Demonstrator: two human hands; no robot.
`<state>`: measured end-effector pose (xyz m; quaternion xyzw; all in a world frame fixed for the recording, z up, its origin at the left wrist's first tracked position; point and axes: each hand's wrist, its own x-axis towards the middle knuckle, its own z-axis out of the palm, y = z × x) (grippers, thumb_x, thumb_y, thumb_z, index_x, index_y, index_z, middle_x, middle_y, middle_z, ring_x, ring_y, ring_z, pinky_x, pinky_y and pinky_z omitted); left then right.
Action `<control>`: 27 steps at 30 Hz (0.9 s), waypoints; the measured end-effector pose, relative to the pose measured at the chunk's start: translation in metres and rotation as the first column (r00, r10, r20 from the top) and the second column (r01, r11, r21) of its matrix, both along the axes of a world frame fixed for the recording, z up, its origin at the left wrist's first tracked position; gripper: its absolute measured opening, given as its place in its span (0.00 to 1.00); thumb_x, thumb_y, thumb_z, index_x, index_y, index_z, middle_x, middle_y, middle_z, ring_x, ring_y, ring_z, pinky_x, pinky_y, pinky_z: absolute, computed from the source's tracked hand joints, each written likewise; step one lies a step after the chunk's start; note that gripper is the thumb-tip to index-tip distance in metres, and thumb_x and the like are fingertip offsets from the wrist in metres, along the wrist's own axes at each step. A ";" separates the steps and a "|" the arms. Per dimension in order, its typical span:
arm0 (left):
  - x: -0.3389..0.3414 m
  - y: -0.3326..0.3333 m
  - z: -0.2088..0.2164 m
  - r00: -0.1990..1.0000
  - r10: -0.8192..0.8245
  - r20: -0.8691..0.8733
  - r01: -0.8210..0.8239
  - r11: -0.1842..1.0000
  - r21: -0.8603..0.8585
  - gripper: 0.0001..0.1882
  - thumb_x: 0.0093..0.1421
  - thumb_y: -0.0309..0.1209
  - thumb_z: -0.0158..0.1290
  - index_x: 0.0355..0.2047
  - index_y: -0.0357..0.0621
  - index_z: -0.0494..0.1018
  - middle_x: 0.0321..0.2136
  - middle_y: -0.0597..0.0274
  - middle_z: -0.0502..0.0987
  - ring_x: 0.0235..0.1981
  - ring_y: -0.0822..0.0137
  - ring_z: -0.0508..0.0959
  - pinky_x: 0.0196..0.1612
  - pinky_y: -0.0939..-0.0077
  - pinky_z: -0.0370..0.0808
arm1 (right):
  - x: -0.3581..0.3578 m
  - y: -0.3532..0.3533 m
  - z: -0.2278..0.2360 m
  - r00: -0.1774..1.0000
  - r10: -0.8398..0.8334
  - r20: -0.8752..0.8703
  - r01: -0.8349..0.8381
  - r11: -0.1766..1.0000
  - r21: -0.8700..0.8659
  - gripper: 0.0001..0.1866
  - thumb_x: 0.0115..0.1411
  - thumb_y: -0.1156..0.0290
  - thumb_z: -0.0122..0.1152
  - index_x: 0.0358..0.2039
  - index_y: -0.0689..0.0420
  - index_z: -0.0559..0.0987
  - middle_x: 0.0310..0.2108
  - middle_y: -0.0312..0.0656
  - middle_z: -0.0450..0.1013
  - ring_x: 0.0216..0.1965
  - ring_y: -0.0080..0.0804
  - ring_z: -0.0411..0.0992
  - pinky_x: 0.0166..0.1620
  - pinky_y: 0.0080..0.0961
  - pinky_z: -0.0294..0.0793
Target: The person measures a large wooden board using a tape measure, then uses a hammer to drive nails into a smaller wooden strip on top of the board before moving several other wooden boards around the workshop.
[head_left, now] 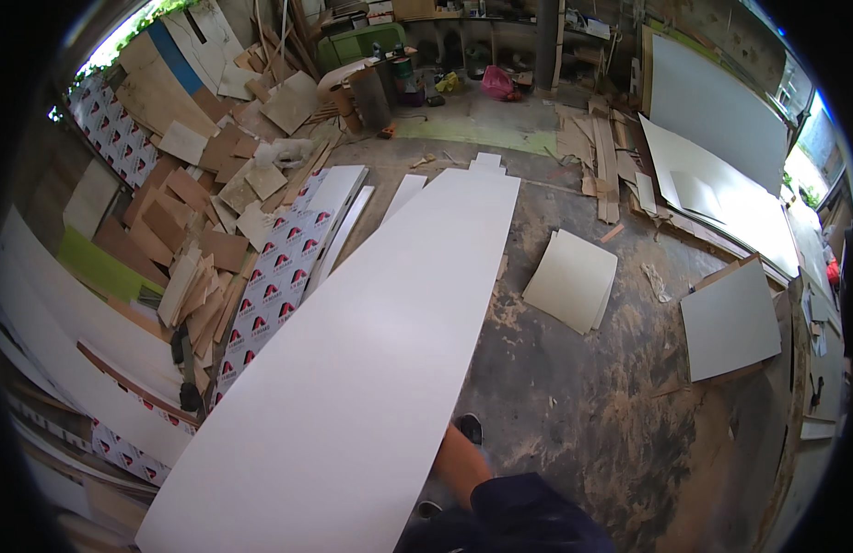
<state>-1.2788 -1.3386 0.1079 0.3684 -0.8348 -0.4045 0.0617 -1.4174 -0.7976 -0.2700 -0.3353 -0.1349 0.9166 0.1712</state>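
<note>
A large white panel point(353, 350) stretches from the lower left up to the far middle and fills the centre of the head view. My right forearm comes in from the lower edge and meets the panel's right edge, where my right hand point(448, 447) goes behind the board; its fingers are hidden. My left hand is out of sight. Under the panel's far end and left side lie more white boards point(339, 189) and a sheet with a printed film point(277, 276).
Offcuts point(182, 217) are heaped along the left wall. Cream square sheets point(574, 276) lie on the stained floor point(574, 396) to the right, near a grey square panel point(730, 323). White sheets point(721, 198) rest at the far right. A pink bag point(498, 83) sits at the back.
</note>
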 end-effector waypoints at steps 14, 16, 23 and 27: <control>-0.118 0.074 -0.066 0.978 -0.204 -0.035 0.207 0.963 0.174 0.35 0.63 0.52 0.46 0.53 0.27 0.65 0.47 0.45 0.73 0.44 0.52 0.73 0.45 0.59 0.74 | -0.009 0.020 -0.014 0.989 0.063 0.133 -0.072 0.995 0.066 0.20 0.63 0.57 0.43 0.41 0.61 0.74 0.36 0.45 0.74 0.35 0.37 0.72 0.38 0.35 0.75; -0.126 0.077 -0.078 0.969 -0.241 -0.046 0.246 0.947 0.207 0.35 0.63 0.52 0.46 0.53 0.27 0.65 0.47 0.45 0.73 0.44 0.52 0.73 0.46 0.59 0.74 | 0.008 0.010 -0.016 0.985 0.080 0.151 -0.093 0.993 0.079 0.20 0.63 0.58 0.43 0.41 0.61 0.74 0.35 0.45 0.74 0.35 0.37 0.72 0.38 0.35 0.75; -0.148 0.103 -0.121 0.905 -0.410 -0.110 0.423 0.849 0.316 0.35 0.63 0.52 0.46 0.53 0.27 0.65 0.47 0.45 0.73 0.44 0.52 0.73 0.46 0.59 0.73 | 0.102 -0.037 -0.018 0.969 0.100 0.226 -0.131 0.983 0.125 0.19 0.63 0.58 0.43 0.40 0.61 0.74 0.35 0.44 0.74 0.34 0.36 0.72 0.37 0.35 0.75; -0.156 0.125 -0.144 0.831 -0.535 -0.153 0.550 0.747 0.373 0.35 0.63 0.52 0.46 0.53 0.27 0.64 0.48 0.45 0.73 0.44 0.52 0.73 0.46 0.59 0.73 | 0.162 -0.070 -0.015 0.966 0.054 0.255 -0.096 0.983 0.157 0.19 0.63 0.58 0.43 0.40 0.61 0.74 0.34 0.44 0.74 0.34 0.36 0.72 0.37 0.34 0.75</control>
